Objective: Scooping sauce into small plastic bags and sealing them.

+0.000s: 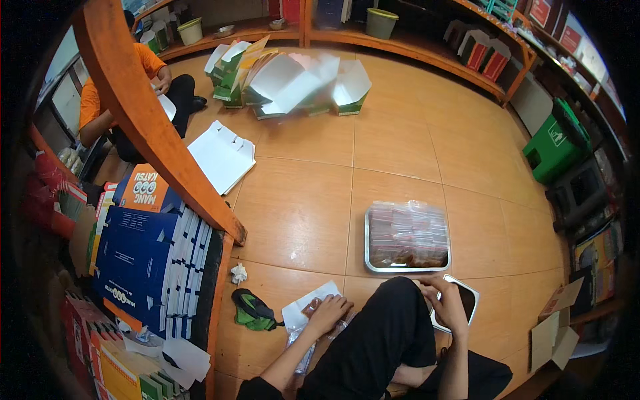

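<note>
My left hand (330, 311) reaches down to the floor over a white paper sheet (295, 311), its fingers beside a small clear packet with brown contents (311, 307). More clear plastic packets (302, 357) lie under and beside that forearm. My right hand (447, 302) is bent near my raised knee, above a white tray-like frame with a dark middle (467, 300); whether its fingers hold anything is unclear. Ahead on the floor, a metal tray (366, 245) carries rows of clear zip bags (410, 227) with brown contents.
A green and black pouch (255, 312) and crumpled tissue (239, 273) lie at left, by an orange wooden post (150, 130) and stacked blue cartons (137, 260). Folded food boxes (280, 80) stand ahead. A person in orange (150, 62) sits upper left. A green bin (555, 142) stands right.
</note>
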Motion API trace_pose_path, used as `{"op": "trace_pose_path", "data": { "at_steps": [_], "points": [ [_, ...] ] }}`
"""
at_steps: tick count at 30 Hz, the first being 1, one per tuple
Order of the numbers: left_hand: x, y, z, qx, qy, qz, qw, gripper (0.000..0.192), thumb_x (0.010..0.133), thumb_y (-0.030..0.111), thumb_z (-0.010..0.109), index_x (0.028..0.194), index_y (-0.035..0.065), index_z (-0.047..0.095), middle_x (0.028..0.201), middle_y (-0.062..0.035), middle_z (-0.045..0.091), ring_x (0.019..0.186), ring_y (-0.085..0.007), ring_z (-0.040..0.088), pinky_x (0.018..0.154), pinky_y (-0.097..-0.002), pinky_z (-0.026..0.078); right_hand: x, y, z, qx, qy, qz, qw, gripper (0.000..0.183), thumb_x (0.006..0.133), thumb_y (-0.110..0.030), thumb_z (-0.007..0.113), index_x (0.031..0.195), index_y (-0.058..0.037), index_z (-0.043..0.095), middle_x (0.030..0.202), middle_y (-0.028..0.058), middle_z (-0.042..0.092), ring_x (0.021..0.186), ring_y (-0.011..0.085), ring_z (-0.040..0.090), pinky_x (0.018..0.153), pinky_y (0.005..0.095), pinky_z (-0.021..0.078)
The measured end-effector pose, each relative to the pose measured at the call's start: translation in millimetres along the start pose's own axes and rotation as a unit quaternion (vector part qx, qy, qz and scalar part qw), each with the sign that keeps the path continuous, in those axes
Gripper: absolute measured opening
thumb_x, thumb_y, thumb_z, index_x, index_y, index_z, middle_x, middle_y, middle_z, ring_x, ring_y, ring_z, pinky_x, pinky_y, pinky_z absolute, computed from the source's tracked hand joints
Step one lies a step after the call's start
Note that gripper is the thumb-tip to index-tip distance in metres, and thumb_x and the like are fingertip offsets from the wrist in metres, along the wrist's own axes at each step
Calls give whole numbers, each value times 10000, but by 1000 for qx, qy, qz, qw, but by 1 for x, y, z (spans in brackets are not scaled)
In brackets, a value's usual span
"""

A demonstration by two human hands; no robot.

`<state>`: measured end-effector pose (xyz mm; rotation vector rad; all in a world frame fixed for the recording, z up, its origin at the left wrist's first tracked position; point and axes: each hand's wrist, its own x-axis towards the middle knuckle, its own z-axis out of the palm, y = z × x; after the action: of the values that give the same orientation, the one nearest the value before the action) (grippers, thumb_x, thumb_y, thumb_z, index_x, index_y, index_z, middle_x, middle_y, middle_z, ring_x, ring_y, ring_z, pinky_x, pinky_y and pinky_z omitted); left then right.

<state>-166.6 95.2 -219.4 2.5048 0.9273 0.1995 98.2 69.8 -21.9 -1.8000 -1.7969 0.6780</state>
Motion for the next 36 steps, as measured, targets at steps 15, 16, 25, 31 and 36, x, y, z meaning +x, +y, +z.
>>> {"op": "trace_pose_path", "data": {
  "at_steps": [15,16,25,31,36],
  "points": [
    [-34,11,-45,-244,316,-205,894,98,770,59,598,859,34,630,863,-109,663,828,-292,601,800,-389,432,-7,-66,79,41,53,-109,992,241,754,-60,655,989,-20,621,933,145,609,963,326,562,835,375,454],
    [-32,13,-51,-305,342,-200,866,97,784,91,615,856,26,624,840,-113,657,801,-293,613,765,-385,454,0,-73,90,68,71,-122,988,244,749,-59,660,986,-18,621,945,148,609,954,333,566,832,382,452],
    [-21,25,-64,-393,415,-106,814,311,799,58,587,1095,2,505,1092,-172,510,1038,-258,493,891,-353,386,35,-75,98,64,23,-90,994,45,795,12,566,840,16,572,795,191,645,777,350,641,644,381,496],
    [-38,2,17,-24,112,16,993,388,689,49,598,1072,32,542,1119,-125,514,1057,-312,467,905,-435,375,34,-45,39,208,53,38,976,170,907,-14,469,1066,31,509,991,160,643,817,220,651,662,310,546],
    [-36,-12,28,-109,79,-40,990,359,686,27,590,1042,28,548,1044,-138,515,1029,-329,481,907,-426,371,29,-19,35,328,59,67,940,276,935,-56,463,1194,4,538,1042,145,625,931,185,619,722,291,545]
  ]
}}
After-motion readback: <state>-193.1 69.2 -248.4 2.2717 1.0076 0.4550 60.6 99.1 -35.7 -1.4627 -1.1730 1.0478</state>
